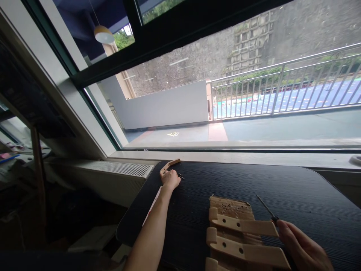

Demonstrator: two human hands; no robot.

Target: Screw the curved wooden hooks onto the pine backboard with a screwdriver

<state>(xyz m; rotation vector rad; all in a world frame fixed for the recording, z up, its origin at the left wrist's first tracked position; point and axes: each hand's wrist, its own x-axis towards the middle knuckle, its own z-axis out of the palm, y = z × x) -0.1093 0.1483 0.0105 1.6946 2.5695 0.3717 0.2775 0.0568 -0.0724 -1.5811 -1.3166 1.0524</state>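
Note:
My left hand is stretched to the far left corner of the dark table, its fingers bent down and closed. What they hold, if anything, is hidden. A bent wooden piece lies right by them, and several small screws lie just to the right. My right hand grips a screwdriver, its thin shaft pointing up and to the left. Beside that hand, a rough wooden board carries several pale wooden hooks in a row, with dark round holes in the ones that show fully.
The black wood-grain table stands against a window sill. A pinkish flat item lies partly behind my left forearm. Left of the table is a white radiator. Large window panes with dark frames rise beyond the sill.

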